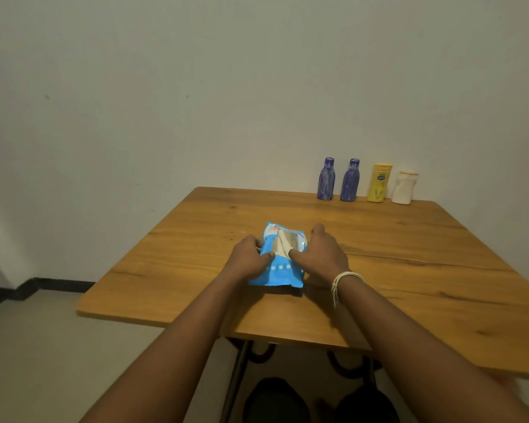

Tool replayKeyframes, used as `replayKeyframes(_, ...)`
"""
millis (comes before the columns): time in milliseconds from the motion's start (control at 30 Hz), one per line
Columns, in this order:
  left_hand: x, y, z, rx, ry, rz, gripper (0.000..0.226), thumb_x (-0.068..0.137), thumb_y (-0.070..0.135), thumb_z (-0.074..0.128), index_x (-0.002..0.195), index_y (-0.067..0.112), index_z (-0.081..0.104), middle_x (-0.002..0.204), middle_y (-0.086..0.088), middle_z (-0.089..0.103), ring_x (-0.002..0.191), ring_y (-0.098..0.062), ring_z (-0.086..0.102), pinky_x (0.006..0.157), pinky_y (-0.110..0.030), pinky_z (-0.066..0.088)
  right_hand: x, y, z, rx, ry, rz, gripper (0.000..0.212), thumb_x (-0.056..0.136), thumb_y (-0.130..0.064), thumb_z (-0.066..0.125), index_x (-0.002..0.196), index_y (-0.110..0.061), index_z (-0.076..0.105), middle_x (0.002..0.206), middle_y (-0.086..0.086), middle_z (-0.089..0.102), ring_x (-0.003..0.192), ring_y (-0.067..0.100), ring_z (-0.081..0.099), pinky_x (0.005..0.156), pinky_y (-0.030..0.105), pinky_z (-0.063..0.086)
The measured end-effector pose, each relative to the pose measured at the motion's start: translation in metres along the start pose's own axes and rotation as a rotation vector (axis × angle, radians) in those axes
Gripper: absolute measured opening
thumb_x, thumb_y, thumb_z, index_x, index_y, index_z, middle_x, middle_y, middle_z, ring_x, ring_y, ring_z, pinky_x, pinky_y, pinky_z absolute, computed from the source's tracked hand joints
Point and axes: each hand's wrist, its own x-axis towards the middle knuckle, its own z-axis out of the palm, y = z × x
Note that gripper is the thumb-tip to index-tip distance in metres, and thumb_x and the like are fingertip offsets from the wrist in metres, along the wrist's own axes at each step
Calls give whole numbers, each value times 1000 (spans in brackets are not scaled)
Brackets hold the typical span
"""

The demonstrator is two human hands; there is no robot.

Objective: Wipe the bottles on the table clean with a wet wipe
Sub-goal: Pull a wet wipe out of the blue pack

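A blue wet wipe pack (280, 271) lies in the middle of the wooden table (409, 270), its top flap open on white wipes. My left hand (248, 257) grips the pack's left side, thumb on top. My right hand (319, 254) lies on the pack's right side, its thumb at the opening. At the table's far edge against the wall stand two purple bottles (326, 179) (349, 180), a yellow bottle (379, 183) and a white bottle (404, 188), all upright and well beyond both hands.
The table stands against a plain wall, its left edge over bare floor. Dark metal table legs (239, 370) and my dark-clad knees (275, 401) show under the near edge. A white string bracelet (342, 279) sits on my right wrist.
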Motion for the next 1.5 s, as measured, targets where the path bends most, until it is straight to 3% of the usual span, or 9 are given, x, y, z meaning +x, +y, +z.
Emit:
replayKeyframes(167,-4,0,-3,-17,-30,-13,35,89,37,72,110,16,53,109,-5,64,97,-21,67,85,-43,59,13,-27,-5,-318,77,-335,37,84,-26,63,120,-25,61,135,6,43,127,28,38,96,42,44)
replayKeyframes(500,3,-6,-2,-46,-46,-44,35,83,37,77,101,17,54,101,-5,69,89,-22,71,82,-45,60,35,-38,18,-456,-115,-72,51,86,-34,63,132,-15,53,135,10,47,130,32,35,103,55,34)
replayKeyframes(767,2,-4,-4,7,-44,-66,38,83,39,77,105,17,55,107,-4,66,96,-21,68,84,-42,58,47,-36,-15,213,-57,39,20,76,-31,78,90,-17,80,96,1,73,101,23,62,84,43,56)
replayKeyframes(867,0,1,-6,15,-63,-83,36,84,38,77,102,19,52,106,-3,65,92,-18,66,72,-34,57,40,-37,-38,520,-120,97,21,75,-16,83,90,-3,77,93,8,73,81,16,62,68,32,54)
replayKeyframes(967,-4,9,-8,22,-77,-96,37,85,38,76,103,18,50,108,-3,64,81,-12,61,59,-24,48,34,-38,-56,776,-192,166,19,80,-9,78,95,0,71,105,12,71,93,23,67,71,34,59)
replayKeyframes(1100,-5,20,-21,40,-66,-120,75,77,41,83,133,8,44,129,-7,52,109,-23,59,82,-32,52,36,-34,-83,927,-207,154,29,83,-5,75,110,0,66,112,13,70,93,26,70,65,34,60)
replayKeyframes(1200,-5,43,-34,-337,74,-12,62,80,26,80,132,9,50,131,-8,56,116,-26,58,98,-42,53,33,-27,-104,945,-303,75,29,84,-6,74,111,0,65,108,13,72,88,23,73,64,32,59)
replayKeyframes(1300,-14,79,-42,-901,-201,50,31,96,27,63,118,6,62,118,-15,70,112,-30,68,97,-44,56,27,-17,-114,971,-351,17,19,85,-11,74,103,-8,67,101,8,74,87,21,73,69,33,60)
replayKeyframes(1500,-15,113,-19,-820,-209,125,33,89,20,74,117,4,67,118,-15,72,102,-25,73,83,-36,62,19,8,-118,1124,-318,-12,34,86,-13,72,118,-5,64,118,15,70,109,31,67,84,42,60)
